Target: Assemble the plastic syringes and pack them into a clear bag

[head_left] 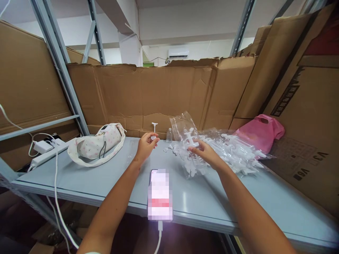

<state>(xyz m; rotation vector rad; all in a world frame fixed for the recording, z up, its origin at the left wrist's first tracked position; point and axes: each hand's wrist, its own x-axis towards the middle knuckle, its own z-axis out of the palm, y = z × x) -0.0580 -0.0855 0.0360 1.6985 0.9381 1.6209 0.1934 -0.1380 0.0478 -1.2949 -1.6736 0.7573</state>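
My left hand (147, 145) is closed in a pinch around a small white T-shaped plastic piece (154, 126), held upright above the table. Its lower end is partly hidden by my fingers. My right hand (205, 151) is at the left end of a heap of white plastic parts (233, 150) in clear bags. Thumb and forefinger close on one white plastic part (191, 135) at the mouth of a clear plastic bag (184, 123). A small clear bottle (169, 135) stands between my hands, close to the cardboard at the back.
A phone (160, 195) on a white cable is at the table's (106, 180) front edge. At left lie a floral pouch (99, 144) and a power strip (49, 154). A pink plastic bag (261, 132) is at right. Cardboard (159, 91) walls off the back and sides.
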